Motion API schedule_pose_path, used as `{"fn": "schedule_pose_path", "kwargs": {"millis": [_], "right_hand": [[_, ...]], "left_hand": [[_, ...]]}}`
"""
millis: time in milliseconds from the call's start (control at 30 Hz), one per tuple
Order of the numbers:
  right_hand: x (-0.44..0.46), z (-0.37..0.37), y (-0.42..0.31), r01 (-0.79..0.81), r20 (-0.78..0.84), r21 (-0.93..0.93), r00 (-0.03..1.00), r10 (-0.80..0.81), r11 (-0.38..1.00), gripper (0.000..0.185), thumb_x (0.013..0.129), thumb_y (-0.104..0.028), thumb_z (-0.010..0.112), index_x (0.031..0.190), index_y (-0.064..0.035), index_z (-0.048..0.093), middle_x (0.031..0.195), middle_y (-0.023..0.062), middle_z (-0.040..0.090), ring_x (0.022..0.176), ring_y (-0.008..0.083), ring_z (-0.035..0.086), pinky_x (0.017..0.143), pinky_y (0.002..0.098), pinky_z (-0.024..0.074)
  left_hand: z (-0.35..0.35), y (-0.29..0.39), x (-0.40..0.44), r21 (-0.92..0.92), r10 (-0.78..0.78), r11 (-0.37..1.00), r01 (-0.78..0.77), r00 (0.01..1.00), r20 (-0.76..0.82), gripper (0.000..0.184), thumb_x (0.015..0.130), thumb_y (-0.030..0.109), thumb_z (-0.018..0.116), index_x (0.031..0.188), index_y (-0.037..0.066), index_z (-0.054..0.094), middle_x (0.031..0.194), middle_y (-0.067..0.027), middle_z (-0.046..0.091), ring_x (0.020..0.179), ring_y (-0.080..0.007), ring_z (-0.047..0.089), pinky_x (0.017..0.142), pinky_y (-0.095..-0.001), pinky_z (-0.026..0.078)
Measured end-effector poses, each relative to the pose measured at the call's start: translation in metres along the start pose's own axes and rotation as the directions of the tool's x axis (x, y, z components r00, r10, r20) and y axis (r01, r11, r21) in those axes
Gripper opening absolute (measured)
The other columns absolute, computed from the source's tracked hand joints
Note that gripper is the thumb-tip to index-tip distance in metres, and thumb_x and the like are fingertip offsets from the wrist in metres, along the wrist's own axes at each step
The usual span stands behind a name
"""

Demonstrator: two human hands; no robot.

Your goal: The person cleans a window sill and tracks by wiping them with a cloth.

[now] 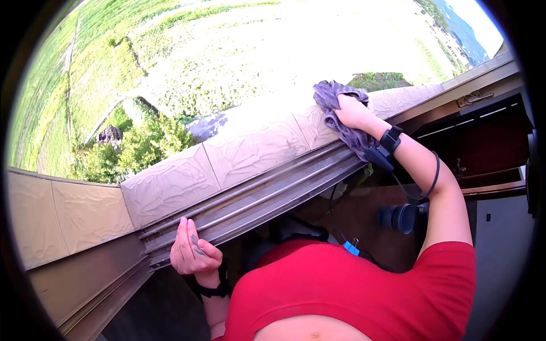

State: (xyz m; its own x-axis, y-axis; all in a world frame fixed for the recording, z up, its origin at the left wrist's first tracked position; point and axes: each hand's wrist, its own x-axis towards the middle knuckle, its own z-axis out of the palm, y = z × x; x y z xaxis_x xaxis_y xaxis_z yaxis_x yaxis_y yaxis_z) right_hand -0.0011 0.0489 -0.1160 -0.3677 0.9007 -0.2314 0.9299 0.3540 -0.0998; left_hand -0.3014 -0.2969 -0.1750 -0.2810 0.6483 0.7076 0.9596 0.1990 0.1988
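Right fingers (346, 112) grip a crumpled, perhaps patterned purple cloth (330, 98), left fingers (184, 240) loosely unclenched

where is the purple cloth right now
In the head view, upper right of centre: the purple cloth is in the right hand, at the tiled sill.

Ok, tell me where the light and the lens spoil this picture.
Head view: the field outside washes out to white toward the top centre; head view: the room below the window track sinks into shadow, leaving the bucket dim; head view: black borders cut the corners; head view: the purple cloth under the right hand still shows its folds.
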Motion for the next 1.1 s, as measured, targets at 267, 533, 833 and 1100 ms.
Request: {"fn": "schedule_pose_path", "kwargs": {"millis": [267,533,833,1100], "right_hand": [[-0.023,0.003,-0.184,0.614,0.157,0.124,0.764,-0.626,0.78,0.033,0.083,-0.011,0.056,0.109,0.0086,0.055,0.107,0.0326,0.06,0.103,0.0454,0.058,0.091,0.0469,0.0468],[-0.007,0.009,-0.18,0.893,0.153,0.157,0.4,-0.904,0.422,0.052,0.068,0.006,0.059,0.119,0.0011,0.059,0.128,0.0233,0.055,0.119,0.0397,0.052,0.103,0.0414,0.0434],[-0.018,0.002,-0.075,0.704,0.188,0.05,0.69,-0.699,0.709,0.022,0.072,-0.004,0.062,0.093,0.0023,0.067,0.101,0.0246,0.064,0.103,0.0403,0.059,0.092,0.0432,0.0468],[0.01,0.0,-0.157,0.62,0.186,0.075,0.761,-0.621,0.781,0.025,0.079,-0.014,0.07,0.099,0.0002,0.066,0.099,0.0216,0.067,0.096,0.0364,0.064,0.085,0.0385,0.0503]], "left_hand": [[0.002,-0.002,-0.002,0.039,0.021,0.999,-0.019,0.998,-0.052,0.041,0.089,0.018,0.039,0.099,-0.003,0.072,0.103,-0.0134,0.072,0.084,-0.0262,0.07,0.069,-0.0332,0.052],[0.004,-0.004,-0.003,0.056,0.002,0.998,0.004,0.994,-0.108,0.037,0.086,0.017,0.04,0.082,-0.003,0.071,0.093,-0.0126,0.072,0.078,-0.0234,0.07,0.068,-0.0317,0.051],[0.004,-0.004,-0.001,0.051,0.013,0.999,-0.008,0.995,-0.104,0.036,0.085,0.018,0.041,0.081,-0.001,0.071,0.093,-0.0111,0.073,0.074,-0.0218,0.069,0.066,-0.031,0.05],[0.008,-0.001,-0.002,0.039,-0.024,0.999,0.029,0.993,-0.111,0.035,0.085,0.016,0.041,0.079,0.0,0.072,0.094,-0.0091,0.073,0.073,-0.0224,0.068,0.067,-0.0321,0.049]]}}
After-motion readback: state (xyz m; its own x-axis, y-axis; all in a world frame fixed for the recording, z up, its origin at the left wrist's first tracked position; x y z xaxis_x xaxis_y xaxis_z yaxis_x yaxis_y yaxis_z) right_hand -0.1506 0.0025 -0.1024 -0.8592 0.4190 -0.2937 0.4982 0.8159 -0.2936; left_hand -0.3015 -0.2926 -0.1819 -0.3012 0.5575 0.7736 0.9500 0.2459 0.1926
